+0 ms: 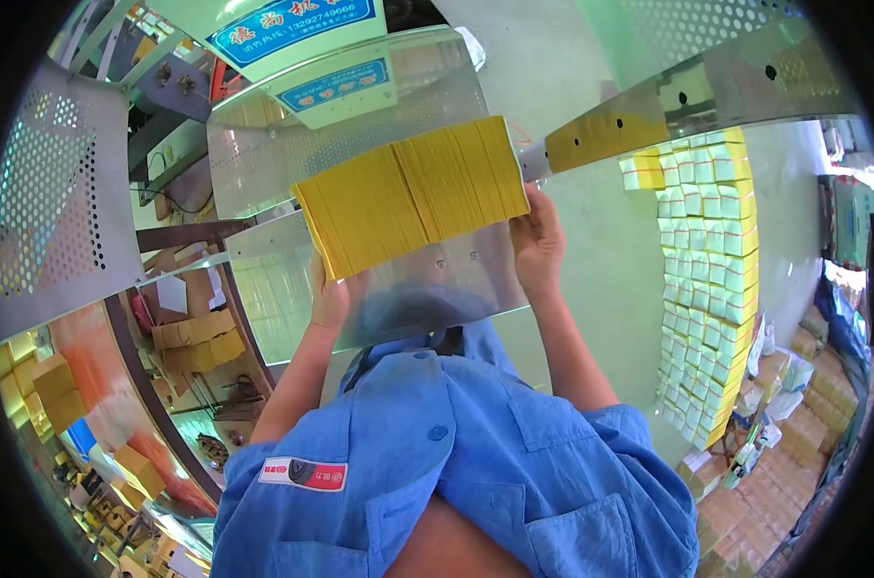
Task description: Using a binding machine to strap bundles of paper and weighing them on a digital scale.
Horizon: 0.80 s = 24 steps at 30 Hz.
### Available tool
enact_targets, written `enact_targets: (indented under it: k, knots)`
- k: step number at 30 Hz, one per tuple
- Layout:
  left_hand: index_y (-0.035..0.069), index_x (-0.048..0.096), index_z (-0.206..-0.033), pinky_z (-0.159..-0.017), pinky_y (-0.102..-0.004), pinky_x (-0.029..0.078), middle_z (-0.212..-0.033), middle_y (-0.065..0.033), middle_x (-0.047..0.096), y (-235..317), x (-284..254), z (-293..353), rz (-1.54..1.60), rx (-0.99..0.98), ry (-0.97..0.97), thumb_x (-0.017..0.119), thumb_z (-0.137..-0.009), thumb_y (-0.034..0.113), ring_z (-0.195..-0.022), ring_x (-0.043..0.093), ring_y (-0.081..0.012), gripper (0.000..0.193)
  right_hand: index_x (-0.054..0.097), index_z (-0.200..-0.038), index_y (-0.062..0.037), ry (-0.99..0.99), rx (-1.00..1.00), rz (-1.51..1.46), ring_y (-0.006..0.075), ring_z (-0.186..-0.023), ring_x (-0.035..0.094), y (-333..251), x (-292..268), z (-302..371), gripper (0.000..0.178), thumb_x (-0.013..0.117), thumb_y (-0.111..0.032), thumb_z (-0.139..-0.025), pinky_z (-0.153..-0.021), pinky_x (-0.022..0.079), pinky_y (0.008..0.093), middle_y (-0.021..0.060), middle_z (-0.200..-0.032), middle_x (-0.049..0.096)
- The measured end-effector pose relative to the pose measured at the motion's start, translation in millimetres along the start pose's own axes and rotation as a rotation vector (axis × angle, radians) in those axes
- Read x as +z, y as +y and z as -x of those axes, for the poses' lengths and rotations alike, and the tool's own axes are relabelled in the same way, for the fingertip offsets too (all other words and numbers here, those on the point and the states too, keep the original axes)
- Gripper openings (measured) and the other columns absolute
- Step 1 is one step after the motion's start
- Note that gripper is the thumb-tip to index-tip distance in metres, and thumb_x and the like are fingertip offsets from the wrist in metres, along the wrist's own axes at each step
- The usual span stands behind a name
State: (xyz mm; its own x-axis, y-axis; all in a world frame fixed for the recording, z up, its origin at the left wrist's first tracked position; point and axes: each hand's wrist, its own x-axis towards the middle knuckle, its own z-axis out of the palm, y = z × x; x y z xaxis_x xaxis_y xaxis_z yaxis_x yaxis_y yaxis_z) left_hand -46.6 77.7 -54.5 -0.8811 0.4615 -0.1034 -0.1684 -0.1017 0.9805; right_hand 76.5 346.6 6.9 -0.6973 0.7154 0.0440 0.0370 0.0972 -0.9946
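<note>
A long stack of yellow paper pieces (413, 197), packed tightly with their edges showing, lies tilted over a shiny metal plate (398, 313) in front of my body. A dark gap splits the row near its middle. My left hand (333, 294) grips the left end from below, its fingers partly hidden by the stack. At the other end, my right hand (541, 241) presses against the side, its fingers curled around the lower corner. Whether the stack rests on the plate or is lifted off it, I cannot tell.
A perforated metal panel (56, 193) stands at the left. A metal rail with holes (687, 91) runs along the upper right. Banded white-and-yellow paper bundles (711, 289) stand piled on the floor to the right. Open cardboard boxes (201, 337) sit below on the left.
</note>
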Motion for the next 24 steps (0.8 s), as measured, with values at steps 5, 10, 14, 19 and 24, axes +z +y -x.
enact_targets:
  k: [5, 10, 14, 19, 24]
  knots:
    - [-0.001, 0.059, -0.122, -0.095, -0.0323, 0.047, -0.117, -0.0099, 0.064, 16.2, 20.2, -4.2, -0.016, -0.042, 0.052, 0.043, -0.101, 0.029, -0.112, 0.058, -0.0189, 0.04, 0.057, -0.11, -0.0007, 0.124, 0.113, -0.235, 0.011, -0.088, 0.058, 11.0, -13.3, -3.8, 0.027, 0.05, 0.012, -0.086, -0.085, 0.047, 0.025, 0.0031, -0.096, 0.06]
    - [0.004, 0.055, -0.127, -0.094, -0.0326, 0.046, -0.123, -0.0055, 0.06, -32.0, -1.4, -8.2, 0.064, -0.018, 0.054, 0.041, -0.102, 0.032, -0.113, 0.055, -0.0161, 0.039, 0.058, -0.091, 0.0003, 0.033, -0.22, 0.282, 0.0127, -0.08, 0.054, -50.4, -27.1, 17.3, 0.02, 0.045, 0.015, -0.084, -0.079, 0.048, 0.0256, 0.0064, -0.091, 0.058]
    - [0.006, 0.036, -0.147, -0.105, -0.0312, 0.036, -0.142, -0.0067, 0.044, 39.5, 15.1, -9.5, 0.01, -0.026, -0.007, 0.047, -0.102, 0.036, -0.128, 0.043, -0.0176, 0.055, 0.063, -0.101, -0.0001, -0.281, -0.439, 0.339, 0.0245, -0.093, 0.061, -108.3, 15.8, 16.7, 0.027, 0.054, 0.012, -0.079, -0.082, 0.05, 0.0308, 0.013, -0.105, 0.062]
    - [0.004, 0.025, -0.151, -0.116, -0.0361, 0.021, -0.154, -0.0083, 0.029, 43.2, 21.0, -11.5, 0.413, 0.062, -0.051, 0.039, -0.102, 0.045, -0.143, 0.025, -0.0209, 0.065, 0.058, -0.125, -0.0055, -0.674, -0.738, 0.578, 0.0336, -0.131, 0.045, -134.4, 95.2, -11.8, 0.046, 0.065, -0.005, -0.079, -0.106, 0.037, 0.0483, 0.0105, -0.136, 0.053]
    - [0.008, 0.024, -0.152, -0.114, -0.0402, 0.027, -0.152, -0.0086, 0.034, 36.8, 17.9, -11.7, 0.271, 0.047, 0.06, 0.038, -0.101, 0.05, -0.141, 0.031, -0.0218, 0.068, 0.054, -0.13, -0.0094, -0.799, -0.857, 0.708, 0.0309, -0.135, 0.039, -124.4, 138.0, -25.8, 0.052, 0.069, -0.019, -0.081, -0.11, 0.03, 0.0516, 0.005, -0.142, 0.048]
